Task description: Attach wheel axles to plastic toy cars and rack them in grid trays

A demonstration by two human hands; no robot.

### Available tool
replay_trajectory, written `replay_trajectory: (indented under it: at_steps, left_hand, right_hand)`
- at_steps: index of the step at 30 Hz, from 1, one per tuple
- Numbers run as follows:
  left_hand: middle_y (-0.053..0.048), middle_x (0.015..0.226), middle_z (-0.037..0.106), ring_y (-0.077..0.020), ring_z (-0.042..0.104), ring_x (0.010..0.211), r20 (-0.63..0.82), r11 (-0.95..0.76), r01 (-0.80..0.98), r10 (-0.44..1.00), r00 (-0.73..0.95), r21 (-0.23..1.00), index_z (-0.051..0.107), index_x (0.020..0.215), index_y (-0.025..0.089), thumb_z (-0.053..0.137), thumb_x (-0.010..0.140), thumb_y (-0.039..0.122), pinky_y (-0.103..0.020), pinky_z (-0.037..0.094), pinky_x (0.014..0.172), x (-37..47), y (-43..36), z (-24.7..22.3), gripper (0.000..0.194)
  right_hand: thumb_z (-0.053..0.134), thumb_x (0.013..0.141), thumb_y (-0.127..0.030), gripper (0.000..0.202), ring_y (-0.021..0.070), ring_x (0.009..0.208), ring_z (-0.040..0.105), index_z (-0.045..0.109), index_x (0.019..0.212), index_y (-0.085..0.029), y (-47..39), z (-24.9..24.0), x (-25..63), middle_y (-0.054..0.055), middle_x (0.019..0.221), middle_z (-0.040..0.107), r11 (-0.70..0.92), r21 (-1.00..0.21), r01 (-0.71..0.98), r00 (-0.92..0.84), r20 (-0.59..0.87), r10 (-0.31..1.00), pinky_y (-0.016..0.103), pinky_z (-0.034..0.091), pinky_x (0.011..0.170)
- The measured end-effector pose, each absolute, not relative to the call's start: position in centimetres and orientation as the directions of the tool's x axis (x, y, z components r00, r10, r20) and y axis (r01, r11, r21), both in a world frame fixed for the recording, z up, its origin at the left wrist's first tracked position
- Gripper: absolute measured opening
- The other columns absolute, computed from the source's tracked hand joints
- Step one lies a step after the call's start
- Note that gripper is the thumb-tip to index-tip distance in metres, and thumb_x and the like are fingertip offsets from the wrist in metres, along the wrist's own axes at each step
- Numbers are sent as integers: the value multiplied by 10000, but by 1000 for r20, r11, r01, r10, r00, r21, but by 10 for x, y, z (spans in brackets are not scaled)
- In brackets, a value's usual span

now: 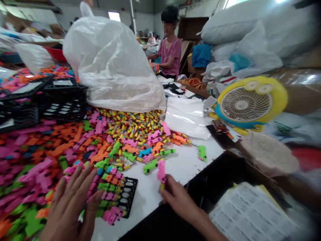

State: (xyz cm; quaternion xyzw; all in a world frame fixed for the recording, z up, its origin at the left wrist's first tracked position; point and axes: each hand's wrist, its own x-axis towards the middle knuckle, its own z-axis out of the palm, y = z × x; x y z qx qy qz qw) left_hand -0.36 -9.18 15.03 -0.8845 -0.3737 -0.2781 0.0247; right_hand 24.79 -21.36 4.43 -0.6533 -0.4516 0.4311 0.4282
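Observation:
My right hand pinches a pink toy car with a small yellow piece under it, above the white table. My left hand has its fingers spread over the toys, at the left of a black tray. Rows of pink, orange and green toy cars lie in that tray, while round openings show along its right side. Whether my left palm touches anything is hidden. Loose green, blue and orange cars lie just beyond my right hand.
Heaped toys cover the left side, with small yellow pieces behind. A large plastic bag, black trays and white sheets stand farther back. At right are a yellow fan and an open box. A person works beyond.

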Motion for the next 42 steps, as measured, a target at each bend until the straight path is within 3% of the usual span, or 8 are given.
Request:
replay_trajectory:
  at_steps: [5,13,20,23,26,31,38,42]
  left_hand:
    - [81,1480,423,-219,337,1403,445,-621,762,744,498,186,301,1418,435,412,892,313,-500,230,1206,-10,-84,161,551]
    - [143,1488,355,-253,348,1392,371,-696,705,695,616,134,220,1425,499,380,876,451,-555,269,1161,-2,-36,143,574]
    - [-73,1395,531,-323,447,1315,314,-737,676,646,696,19,359,1411,361,216,900,429,-645,342,1055,6,-35,123,535]
    - [-76,1324,603,-314,455,1316,292,-734,679,647,704,-10,487,1327,323,171,900,446,-624,319,1081,10,-41,127,545]
    - [-67,1277,639,-316,436,1333,235,-711,703,685,690,8,504,1317,317,202,898,482,-621,292,1098,16,-45,134,542]
    - [-90,1329,597,-317,418,1346,181,-664,748,738,650,17,543,1292,259,190,911,517,-612,266,1111,26,-49,143,580]
    - [-89,1441,483,-292,416,1351,193,-636,770,762,618,46,595,1237,235,219,931,527,-568,241,1141,31,-57,150,566]
    - [-106,1436,482,-299,425,1345,205,-636,770,761,615,53,596,1239,219,245,941,482,-575,261,1134,34,-61,152,531]
  right_hand:
    - [510,865,-464,327,159,676,571,576,1063,-213,-222,48,325,18,813,629,-346,-810,475,486,-86,870,268,471,640]
    - [486,874,-468,373,171,702,584,635,1079,-195,-228,57,413,65,918,661,-461,-583,669,680,229,697,307,473,712]
    - [450,889,-450,393,194,710,571,643,1075,-163,-220,37,461,89,912,625,-565,-463,683,725,333,603,348,466,698]
    - [458,900,-400,362,220,808,580,639,1101,-159,-211,34,449,115,986,606,-523,-440,730,683,433,588,385,481,769]
    - [463,925,-327,279,226,946,571,647,1080,-184,-192,40,409,103,999,608,-280,-468,838,522,541,659,384,471,874]
    - [447,941,-219,239,194,912,542,653,1061,-209,-149,48,326,71,956,600,81,-455,887,169,483,859,310,464,803]
    - [395,949,-168,278,201,894,481,653,1046,-206,-130,54,279,69,967,579,146,-299,943,-39,336,941,299,383,772]
    - [450,908,-129,231,226,921,498,636,1030,-193,-141,54,282,89,974,583,-39,-212,976,83,202,976,313,382,787]
